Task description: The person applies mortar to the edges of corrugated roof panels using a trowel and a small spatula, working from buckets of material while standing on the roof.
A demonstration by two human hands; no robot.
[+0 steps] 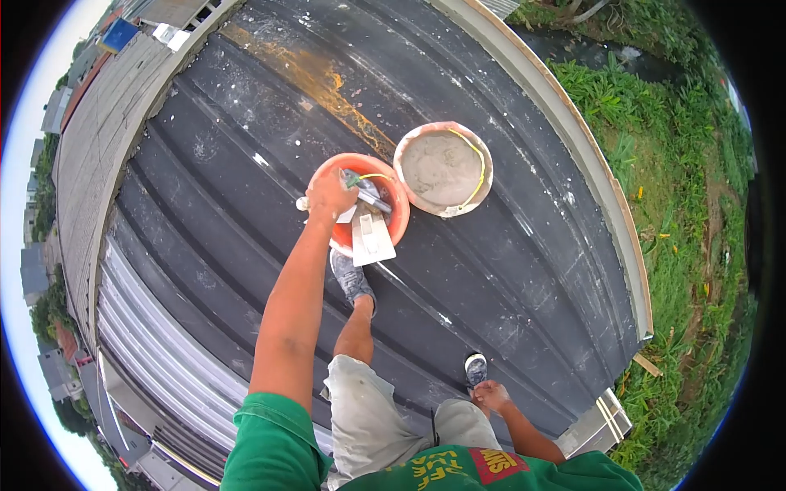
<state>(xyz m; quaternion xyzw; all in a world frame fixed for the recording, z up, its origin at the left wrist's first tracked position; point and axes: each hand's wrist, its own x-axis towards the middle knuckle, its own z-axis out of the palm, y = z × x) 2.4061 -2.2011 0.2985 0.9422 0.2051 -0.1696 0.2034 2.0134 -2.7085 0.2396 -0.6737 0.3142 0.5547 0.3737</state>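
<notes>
My left hand (pixel 332 194) reaches down to the left rim of an orange bucket (pixel 399 217). Its fingers are closed on a tool with a greenish-grey handle (pixel 350 178); the tool's kind is hard to make out. Other grey tools (pixel 373 196) lie inside that bucket, and a pale flat plate with a raised grip, like a plastering float (pixel 372 240), leans out over its near rim. Touching it on the right stands a second bucket full of grey mortar (pixel 438 168), with a yellow handle. My right hand (pixel 491 396) hangs by my right thigh, fingers loosely bent, holding nothing visible.
I stand on a dark ribbed metal roof (pixel 475 270) with raised seams and a rusty-brown stain (pixel 327 82). A low parapet edge (pixel 602 188) runs along the right, with grass and a slope beyond. Grey tiled roofing (pixel 106 123) lies to the left.
</notes>
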